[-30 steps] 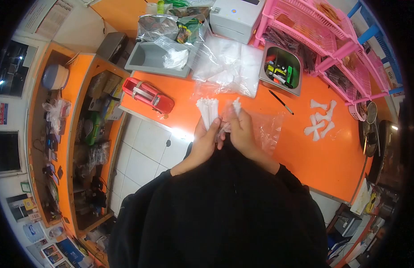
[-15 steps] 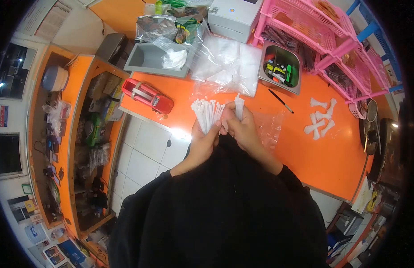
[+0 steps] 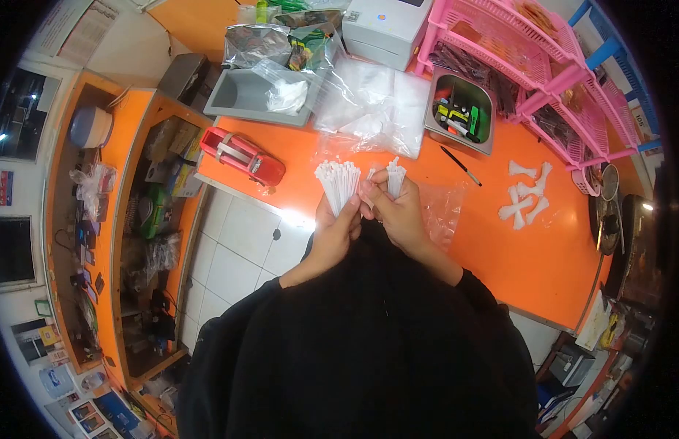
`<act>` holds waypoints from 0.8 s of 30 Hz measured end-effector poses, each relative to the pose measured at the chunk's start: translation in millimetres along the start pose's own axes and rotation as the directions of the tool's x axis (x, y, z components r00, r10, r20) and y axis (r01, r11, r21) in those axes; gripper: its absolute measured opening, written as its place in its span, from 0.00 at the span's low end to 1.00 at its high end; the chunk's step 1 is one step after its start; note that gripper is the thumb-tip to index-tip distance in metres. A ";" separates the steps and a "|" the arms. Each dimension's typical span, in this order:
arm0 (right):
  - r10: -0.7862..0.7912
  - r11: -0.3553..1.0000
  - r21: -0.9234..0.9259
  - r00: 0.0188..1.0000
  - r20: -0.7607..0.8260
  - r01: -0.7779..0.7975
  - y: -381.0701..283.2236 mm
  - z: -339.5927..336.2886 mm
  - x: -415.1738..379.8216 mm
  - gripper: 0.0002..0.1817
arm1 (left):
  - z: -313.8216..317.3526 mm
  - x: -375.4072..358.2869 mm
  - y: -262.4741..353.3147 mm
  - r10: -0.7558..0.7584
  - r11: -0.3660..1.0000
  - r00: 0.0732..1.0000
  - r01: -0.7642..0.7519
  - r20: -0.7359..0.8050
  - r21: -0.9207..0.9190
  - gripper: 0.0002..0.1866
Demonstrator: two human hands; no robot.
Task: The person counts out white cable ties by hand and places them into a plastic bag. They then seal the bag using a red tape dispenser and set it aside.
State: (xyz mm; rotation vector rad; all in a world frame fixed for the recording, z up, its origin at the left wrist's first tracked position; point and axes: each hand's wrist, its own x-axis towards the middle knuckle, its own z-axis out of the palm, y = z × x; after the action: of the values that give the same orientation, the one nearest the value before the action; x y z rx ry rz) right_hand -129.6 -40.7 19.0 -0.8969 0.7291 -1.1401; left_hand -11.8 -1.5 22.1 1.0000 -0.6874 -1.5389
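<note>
two hands are near the middle of the frame. the left hand (image 3: 333, 238) is closed around one big bunch of white sticks (image 3: 339, 184), too many to count. the right hand (image 3: 402, 220) grips one smaller bunch of white sticks (image 3: 396, 178), and its tips point up. the two hands are close together, just over the near edge of the orange tabletop (image 3: 493, 260).

at the right of the frame, white bundles (image 3: 518, 212) lie on the tabletop. some overlap, so i cannot count them for sure. one dark pen (image 3: 461, 166) lies between them and the hands.

one metal tub (image 3: 482, 143) with pens in it is at the upper right, beside one pink rack (image 3: 530, 99). at the upper left are one red thing (image 3: 267, 170) and one gray tray (image 3: 230, 102). one white machine (image 3: 376, 36) is at the top.
</note>
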 end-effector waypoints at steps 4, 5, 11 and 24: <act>0.010 0.999 0.038 1.000 -0.010 -0.010 -0.3 1.6 -0.5 0.05 | -2.7 1.6 -4.2 0.022 0.999 1.000 -0.023 0.013 0.023 0.11; 0.016 0.999 0.049 1.000 -0.017 -0.015 -0.7 2.1 -0.6 0.05 | -3.0 2.0 -4.8 0.029 0.999 0.999 -0.029 0.016 0.034 0.11; 0.037 0.999 -0.017 0.999 -0.004 -0.037 8.1 -1.1 -0.8 0.07 | 1.9 -0.6 1.8 -0.023 0.999 1.000 0.023 0.004 0.024 0.11; 0.031 0.999 -0.017 0.999 -0.015 -0.031 2.3 6.5 -1.1 0.07 | 3.4 -1.0 5.5 -0.033 0.999 0.999 0.034 -0.012 0.027 0.13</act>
State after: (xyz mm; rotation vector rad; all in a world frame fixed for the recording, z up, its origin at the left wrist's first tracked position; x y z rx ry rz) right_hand -123.4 -37.8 20.0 -0.8895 0.7638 -1.1154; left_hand -12.1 -2.1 28.7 1.0449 -0.6877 -1.5552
